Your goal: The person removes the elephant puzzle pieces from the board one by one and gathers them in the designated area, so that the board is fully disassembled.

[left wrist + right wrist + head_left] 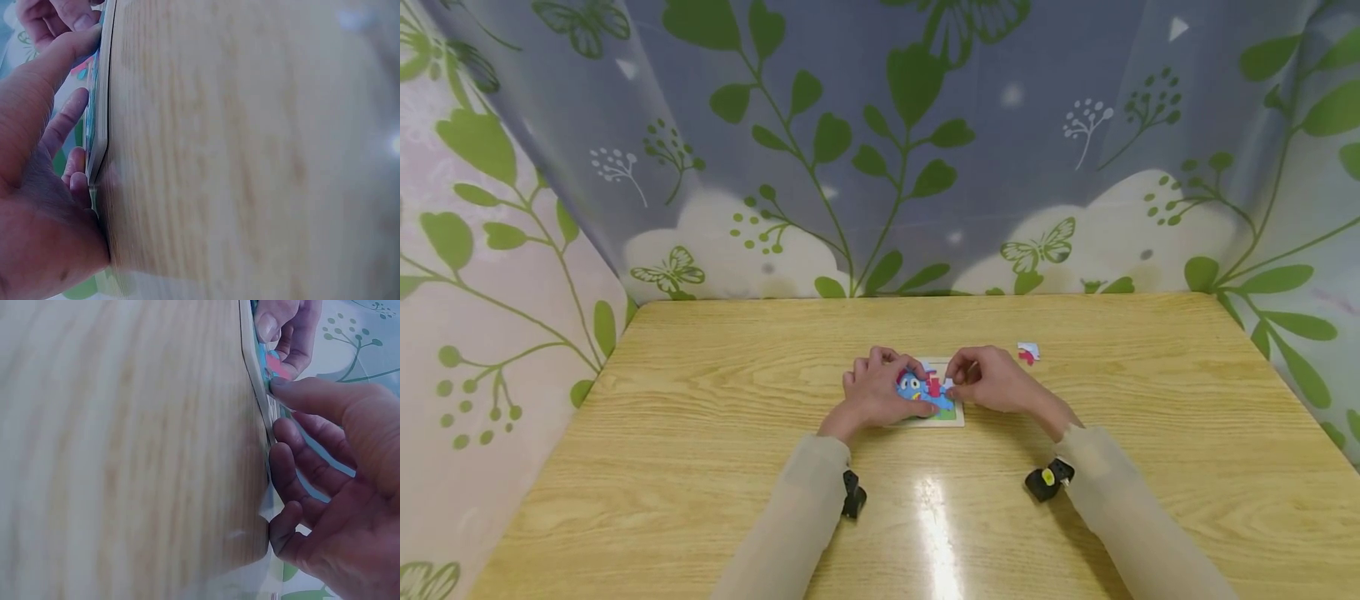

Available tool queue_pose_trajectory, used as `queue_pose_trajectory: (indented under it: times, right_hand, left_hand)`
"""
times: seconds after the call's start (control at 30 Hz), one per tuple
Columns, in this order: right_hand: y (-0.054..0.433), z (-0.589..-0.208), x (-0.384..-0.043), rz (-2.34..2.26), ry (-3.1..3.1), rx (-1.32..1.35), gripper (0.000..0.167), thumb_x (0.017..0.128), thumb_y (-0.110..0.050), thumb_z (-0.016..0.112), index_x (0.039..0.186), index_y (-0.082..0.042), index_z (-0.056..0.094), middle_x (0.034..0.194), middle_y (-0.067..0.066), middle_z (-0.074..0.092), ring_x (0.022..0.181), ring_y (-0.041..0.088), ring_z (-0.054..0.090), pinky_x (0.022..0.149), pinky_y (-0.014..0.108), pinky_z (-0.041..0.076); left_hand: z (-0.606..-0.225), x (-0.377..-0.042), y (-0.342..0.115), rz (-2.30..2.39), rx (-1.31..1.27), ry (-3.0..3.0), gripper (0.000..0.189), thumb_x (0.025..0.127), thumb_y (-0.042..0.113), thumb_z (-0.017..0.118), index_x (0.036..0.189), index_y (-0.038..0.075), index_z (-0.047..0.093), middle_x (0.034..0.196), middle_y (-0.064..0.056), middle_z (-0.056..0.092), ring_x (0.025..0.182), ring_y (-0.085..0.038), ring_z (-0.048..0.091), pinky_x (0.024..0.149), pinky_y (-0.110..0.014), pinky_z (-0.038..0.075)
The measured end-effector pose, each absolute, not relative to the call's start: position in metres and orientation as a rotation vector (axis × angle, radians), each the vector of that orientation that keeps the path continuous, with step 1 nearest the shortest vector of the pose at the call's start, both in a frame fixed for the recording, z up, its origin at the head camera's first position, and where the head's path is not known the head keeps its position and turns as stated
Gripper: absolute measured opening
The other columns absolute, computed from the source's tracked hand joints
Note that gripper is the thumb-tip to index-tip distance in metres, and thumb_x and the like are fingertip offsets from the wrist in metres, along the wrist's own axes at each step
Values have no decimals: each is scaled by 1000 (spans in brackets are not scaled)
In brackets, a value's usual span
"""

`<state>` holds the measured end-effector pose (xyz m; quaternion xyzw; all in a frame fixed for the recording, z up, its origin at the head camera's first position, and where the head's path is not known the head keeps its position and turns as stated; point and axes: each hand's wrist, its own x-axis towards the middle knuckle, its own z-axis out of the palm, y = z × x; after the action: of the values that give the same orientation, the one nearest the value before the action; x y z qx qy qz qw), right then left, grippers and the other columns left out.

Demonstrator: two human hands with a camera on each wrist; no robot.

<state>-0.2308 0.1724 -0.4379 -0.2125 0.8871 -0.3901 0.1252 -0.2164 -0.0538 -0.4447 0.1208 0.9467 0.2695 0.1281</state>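
Head view: my left hand (883,392) rests, fingers apart, on the puzzle (934,390); my right hand (992,382), grip unclear, is nearer the loose piece (1028,351), toward the bench's (700,400) far edge.

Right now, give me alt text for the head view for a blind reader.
A person's left hand and right hand work on a small blue cartoon jigsaw on a wooden table; at least one loose piece lies beyond the right hand. Leaf-patterned fabric hangs behind.

No legible text, labels, brands, numbers or signs
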Motion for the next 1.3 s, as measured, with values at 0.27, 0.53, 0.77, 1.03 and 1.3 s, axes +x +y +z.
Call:
queue_pose_trajectory:
  times: [0.27,0.53,0.77,1.03,1.3]
  right_hand:
    - [173,-438,-229,-1177,2591,-629,12,90,-9,76,99,-8,69,89,6,69,74,15,59,63,28,48]
    - [172,-438,-228,-1205,2575,-588,7,92,-8,72,97,-8,69,88,6,69,74,16,59,62,27,47]
    - [169,-434,-227,-1196,2590,-541,6,92,-10,73,96,-8,70,87,6,70,74,16,59,63,28,47]
    - [169,-435,-226,-1200,2581,-508,6,92,-10,73,97,-7,70,88,6,71,75,17,59,64,29,47]
    - [169,-438,-227,-1226,2576,-495,5,92,-10,73,96,-7,71,89,7,71,77,17,60,64,28,47]
  left_hand:
    - [-446,-217,-53,793,350,2753,40,81,59,78,110,37,62,143,-4,38,119,-33,37,86,-43,25]
    - [-446,-217,-53,795,351,2753,40,81,59,79,110,37,62,143,-4,39,118,-33,37,85,-42,25]
    - [-447,-218,-53,800,346,2755,41,81,59,79,111,38,62,142,-4,39,120,-34,36,85,-43,25]
    - [-447,-218,-52,797,343,2753,42,81,59,79,112,38,61,143,-4,38,120,-33,36,86,-43,25]
    - [-446,-217,-53,796,338,2745,40,81,59,79,111,38,61,142,-3,38,119,-33,36,86,-42,25]
